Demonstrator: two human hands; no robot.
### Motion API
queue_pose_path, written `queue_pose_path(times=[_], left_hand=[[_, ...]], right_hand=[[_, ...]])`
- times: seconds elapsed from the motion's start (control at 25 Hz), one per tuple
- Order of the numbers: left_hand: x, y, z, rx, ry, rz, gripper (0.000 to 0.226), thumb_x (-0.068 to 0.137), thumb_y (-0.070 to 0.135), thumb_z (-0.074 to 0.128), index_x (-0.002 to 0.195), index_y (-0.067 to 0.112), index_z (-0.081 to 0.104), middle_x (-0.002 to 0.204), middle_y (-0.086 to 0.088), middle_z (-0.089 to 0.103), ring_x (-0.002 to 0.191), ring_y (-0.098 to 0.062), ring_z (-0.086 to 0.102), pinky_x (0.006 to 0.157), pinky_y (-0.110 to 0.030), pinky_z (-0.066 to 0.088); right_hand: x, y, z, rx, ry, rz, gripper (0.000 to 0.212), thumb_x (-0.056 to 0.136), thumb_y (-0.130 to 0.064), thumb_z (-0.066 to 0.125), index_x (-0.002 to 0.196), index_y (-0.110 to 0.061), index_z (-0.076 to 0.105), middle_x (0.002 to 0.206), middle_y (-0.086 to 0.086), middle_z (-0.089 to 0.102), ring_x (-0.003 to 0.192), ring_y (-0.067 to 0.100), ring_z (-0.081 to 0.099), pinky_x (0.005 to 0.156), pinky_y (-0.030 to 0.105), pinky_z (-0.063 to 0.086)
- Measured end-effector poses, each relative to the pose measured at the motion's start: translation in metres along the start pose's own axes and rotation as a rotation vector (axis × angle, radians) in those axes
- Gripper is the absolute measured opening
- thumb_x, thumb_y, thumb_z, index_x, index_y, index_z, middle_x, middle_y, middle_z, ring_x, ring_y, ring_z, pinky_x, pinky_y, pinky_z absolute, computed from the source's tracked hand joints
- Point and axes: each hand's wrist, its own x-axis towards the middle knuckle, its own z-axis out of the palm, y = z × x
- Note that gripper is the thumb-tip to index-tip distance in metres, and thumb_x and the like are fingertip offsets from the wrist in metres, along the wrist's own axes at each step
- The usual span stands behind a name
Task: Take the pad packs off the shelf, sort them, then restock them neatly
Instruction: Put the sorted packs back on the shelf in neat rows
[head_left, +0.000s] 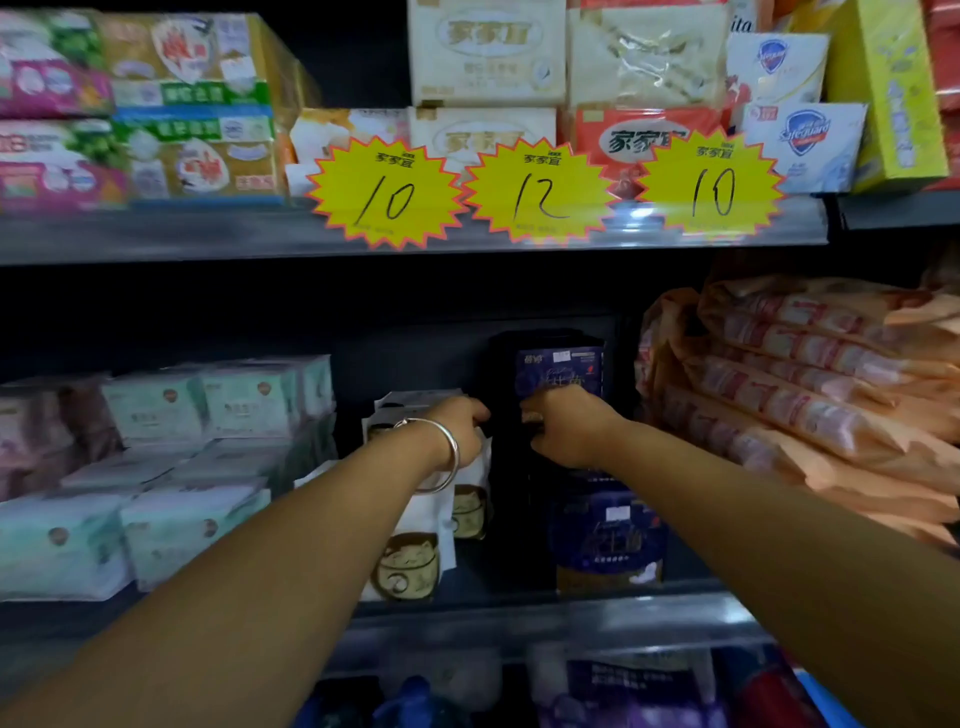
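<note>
A shop aisle, tiered shelves (415, 234) packed with boxed soaps (485, 52) and wrapped pad packs (156, 405), yellow starburst price tags (387, 195) along the far upper shelf edge

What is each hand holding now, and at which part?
The right hand grips a dark blue pad pack at its lower edge. The left hand reaches among white packs; its hold cannot be told.

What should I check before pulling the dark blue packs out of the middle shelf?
1. Right hand on the upper dark blue pack: ok.
2. Left hand grip: cannot tell, fingers hidden between the packs.
3. White cat-print packs beside it stable: not ok, leaning.
4. Peach pack stack clear of the right arm: ok.
5. Lower dark blue pack standing upright: ok.
</note>
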Motion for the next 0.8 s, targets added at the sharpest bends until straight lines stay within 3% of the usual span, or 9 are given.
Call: queue_pose_path(times=[0.24,0.36,0.4,0.56,0.68,0.8], left_hand=[[-0.065,-0.055,-0.03,-0.063,0.034,-0.055,0.052,0.089,-0.007,0.04,0.136,0.014,0.046,0.138,-0.011,0.048,0.121,-0.028,0.051,0.1,-0.029,0.044],[-0.089,-0.07,-0.034,-0.035,0.043,-0.049,0.058,0.09,-0.008,0.034,0.14,0.021,0.04,0.136,-0.009,0.048,0.103,-0.029,0.057,0.067,-0.02,0.048],[-0.093,-0.074,-0.034,-0.012,0.037,-0.047,0.06,0.09,-0.008,0.035,0.141,0.021,0.038,0.136,-0.009,0.047,0.103,-0.03,0.057,0.062,-0.018,0.045],[-0.091,-0.091,-0.027,0.15,0.039,-0.051,0.058,0.085,0.001,0.048,0.14,0.015,0.038,0.139,-0.011,0.042,0.122,-0.029,0.047,0.098,-0.031,0.044],[-0.081,-0.106,-0.029,0.174,0.028,-0.095,0.07,0.08,0.008,0.059,0.144,0.018,0.031,0.137,-0.013,0.041,0.122,-0.03,0.046,0.101,-0.038,0.043],[-0.075,-0.118,-0.033,0.144,-0.097,-0.161,0.086,0.077,0.015,0.07,0.146,0.015,0.02,0.141,-0.012,0.039,0.125,-0.029,0.045,0.103,-0.038,0.042]], right_hand=[[-0.036,-0.069,0.012,0.006,-0.082,-0.032,0.046,0.088,-0.014,0.054,0.134,-0.01,0.05,0.132,0.015,0.053,0.117,0.032,0.053,0.094,0.037,0.048],[-0.042,-0.095,0.02,-0.005,-0.119,-0.033,0.043,0.092,-0.015,0.052,0.134,-0.005,0.047,0.137,0.015,0.047,0.122,0.03,0.048,0.1,0.035,0.044],[-0.042,-0.102,0.023,-0.023,-0.138,-0.036,0.04,0.094,-0.014,0.048,0.133,-0.004,0.047,0.137,0.015,0.047,0.123,0.03,0.046,0.1,0.034,0.042],[-0.037,-0.112,0.029,-0.071,-0.154,-0.045,0.041,0.097,-0.01,0.037,0.138,-0.003,0.041,0.142,0.015,0.04,0.131,0.028,0.038,0.107,0.03,0.032],[-0.03,-0.116,0.027,-0.078,-0.147,-0.017,0.044,0.095,-0.005,0.038,0.139,-0.004,0.04,0.141,0.015,0.042,0.129,0.029,0.041,0.105,0.029,0.033],[-0.008,-0.121,0.029,-0.106,-0.168,0.023,0.038,0.094,-0.005,0.038,0.131,-0.003,0.048,0.132,0.016,0.051,0.118,0.031,0.051,0.096,0.032,0.042]])
